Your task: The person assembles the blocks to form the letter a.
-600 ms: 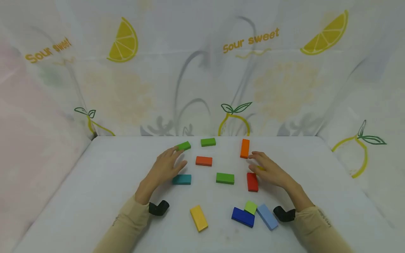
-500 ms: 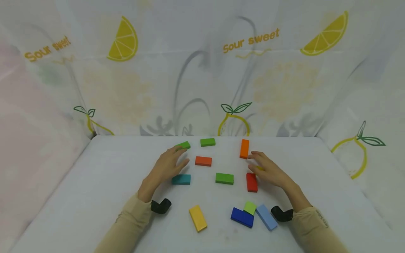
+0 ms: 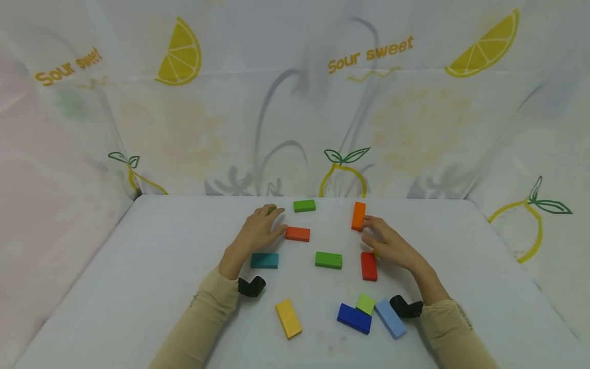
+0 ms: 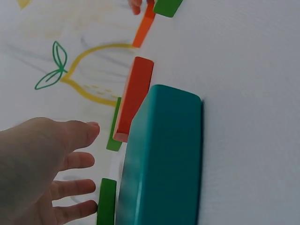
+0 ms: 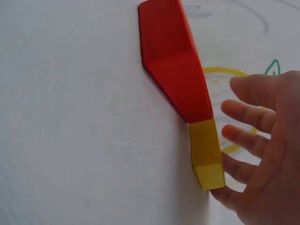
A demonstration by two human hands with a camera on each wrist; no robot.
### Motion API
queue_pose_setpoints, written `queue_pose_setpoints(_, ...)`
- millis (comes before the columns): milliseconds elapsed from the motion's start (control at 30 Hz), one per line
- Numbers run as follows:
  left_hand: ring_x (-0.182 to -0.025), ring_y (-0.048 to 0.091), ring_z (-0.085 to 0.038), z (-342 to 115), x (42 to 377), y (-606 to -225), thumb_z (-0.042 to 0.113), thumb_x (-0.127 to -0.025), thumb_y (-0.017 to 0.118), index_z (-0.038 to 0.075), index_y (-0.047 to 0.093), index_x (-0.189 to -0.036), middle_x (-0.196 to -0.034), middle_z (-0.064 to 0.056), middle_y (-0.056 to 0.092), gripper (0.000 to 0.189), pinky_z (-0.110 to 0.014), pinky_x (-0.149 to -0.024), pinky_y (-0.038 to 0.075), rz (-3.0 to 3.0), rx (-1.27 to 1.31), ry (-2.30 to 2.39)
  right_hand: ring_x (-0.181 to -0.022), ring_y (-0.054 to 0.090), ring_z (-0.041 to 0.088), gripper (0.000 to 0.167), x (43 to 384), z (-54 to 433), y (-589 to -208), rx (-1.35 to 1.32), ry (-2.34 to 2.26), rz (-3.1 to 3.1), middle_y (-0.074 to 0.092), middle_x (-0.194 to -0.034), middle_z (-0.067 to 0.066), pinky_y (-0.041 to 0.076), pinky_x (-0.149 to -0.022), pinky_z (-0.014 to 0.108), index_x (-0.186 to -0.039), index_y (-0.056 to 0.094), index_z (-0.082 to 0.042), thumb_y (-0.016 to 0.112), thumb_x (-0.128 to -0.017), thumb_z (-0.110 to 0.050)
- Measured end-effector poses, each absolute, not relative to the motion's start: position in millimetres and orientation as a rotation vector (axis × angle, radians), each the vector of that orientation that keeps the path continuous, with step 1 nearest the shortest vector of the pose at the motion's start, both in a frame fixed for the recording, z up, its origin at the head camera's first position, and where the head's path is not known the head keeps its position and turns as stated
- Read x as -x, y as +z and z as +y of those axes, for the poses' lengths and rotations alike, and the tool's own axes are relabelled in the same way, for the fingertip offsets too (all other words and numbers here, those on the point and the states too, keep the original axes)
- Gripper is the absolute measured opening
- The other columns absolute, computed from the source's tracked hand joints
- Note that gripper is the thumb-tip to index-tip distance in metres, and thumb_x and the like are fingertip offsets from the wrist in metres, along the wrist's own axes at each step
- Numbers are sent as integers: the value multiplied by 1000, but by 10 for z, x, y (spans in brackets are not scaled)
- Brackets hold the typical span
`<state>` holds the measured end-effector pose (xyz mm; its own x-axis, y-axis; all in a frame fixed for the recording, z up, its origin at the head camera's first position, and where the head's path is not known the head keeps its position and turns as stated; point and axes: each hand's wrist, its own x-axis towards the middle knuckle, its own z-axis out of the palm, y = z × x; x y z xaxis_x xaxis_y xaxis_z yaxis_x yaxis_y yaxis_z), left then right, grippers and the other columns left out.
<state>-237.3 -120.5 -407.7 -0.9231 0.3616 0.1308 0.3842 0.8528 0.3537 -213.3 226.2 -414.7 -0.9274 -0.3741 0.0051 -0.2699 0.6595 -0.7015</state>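
My left hand is at the back left with fingers spread, over a mostly covered green block. Its thumb tip reaches the left end of an orange-red block. In the left wrist view its fingertips come right up to that green block, gripping nothing. A teal block lies just below this hand. My right hand has its fingers loosely apart, the fingertips at an orange block. Beneath it is a small yellow block, touching a red block in the right wrist view.
Another green block lies at the back, and one at mid-table. Nearer are a yellow block, a dark blue block, a lime block and a light blue block. A lemon-printed cloth hangs behind.
My left hand has moved right and forward, covering most of the far-left green block and uncovering the teal one. My right hand has barely moved, its fingertips now overlapping the orange block's lower end.
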Motion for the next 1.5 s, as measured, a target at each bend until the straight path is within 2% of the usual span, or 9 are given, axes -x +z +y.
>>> queue_pose_setpoints(233, -131, 37, -39, -1143, 2392, -4046, 40, -96, 50, 11, 44, -141, -142, -17, 42, 54, -58, -103, 33, -3022, 591, -496, -139, 27, 39, 43, 2167, 2260, -4173, 526, -1124, 2730, 30, -150, 19, 22, -111, 60, -135, 44, -4, 49, -98, -28)
queue_pose_setpoints(433, -128, 36, -41, -1076, 2420, -3995, 40, -97, 48, 12, 44, -141, -138, -18, 42, 53, -60, -101, 34, -3058, 619, -428, -142, 16, 40, 54, 2188, 2300, -4210, 566, -1109, 2693, 19, -155, 18, 16, -111, 62, -145, 33, -3, 49, -99, -25)
queue_pose_setpoints(667, -133, 28, -41, -968, 2495, -3976, 47, -99, 37, 17, 36, -147, -144, -18, 33, 56, -61, -106, 26, -3213, 567, -431, -144, 10, 41, 58, 2165, 2331, -4233, 595, -1099, 2657, 12, -159, 14, 12, -111, 64, -148, 29, -5, 49, -98, -27)
queue_pose_setpoints(867, -131, 26, -39, -891, 2542, -3895, 48, -98, 38, 17, 32, -148, -143, -18, 31, 59, -60, -105, 26, -3293, 502, -459, -144, 12, 39, 57, 2181, 2352, -4248, 613, -1076, 2664, 12, -159, 12, 13, -112, 62, -149, 27, -8, 48, -99, -26)
queue_pose_setpoints(1067, -139, 17, -40, -848, 2563, -3889, 46, -98, 38, 14, 26, -150, -148, -21, 22, 62, -58, -114, 12, -3338, 530, -516, -143, 12, 41, 57, 2186, 2368, -4263, 645, -1056, 2670, 13, -159, 14, 13, -111, 63, -149, 28, -7, 48, -99, -26)
queue_pose_setpoints(1133, -139, 18, -39, -843, 2563, -3892, 45, -99, 39, 12, 26, -150, -148, -23, 20, 62, -55, -115, 14, -3334, 544, -552, -143, 12, 42, 57, 2187, 2371, -4264, 652, -1046, 2672, 13, -158, 15, 13, -111, 63, -149, 27, -7, 49, -99, -26)
queue_pose_setpoints(1300, -137, 26, -38, -835, 2547, -3897, 45, -99, 39, 13, 28, -150, -148, -22, 23, 61, -53, -109, 31, -3312, 557, -551, -143, 13, 40, 58, 2172, 2368, -4265, 652, -1032, 2660, 13, -158, 15, 13, -111, 62, -149, 27, -8, 49, -98, -25)
queue_pose_setpoints(1500, -142, 19, -41, -833, 2566, -3905, 46, -101, 33, 19, 34, -147, -157, -12, 18, 54, -62, -109, 24, -3272, 612, -506, -144, 12, 40, 58, 2172, 2342, -4255, 678, -1042, 2643, 14, -158, 15, 13, -111, 63, -149, 28, -7, 51, -98, -21)
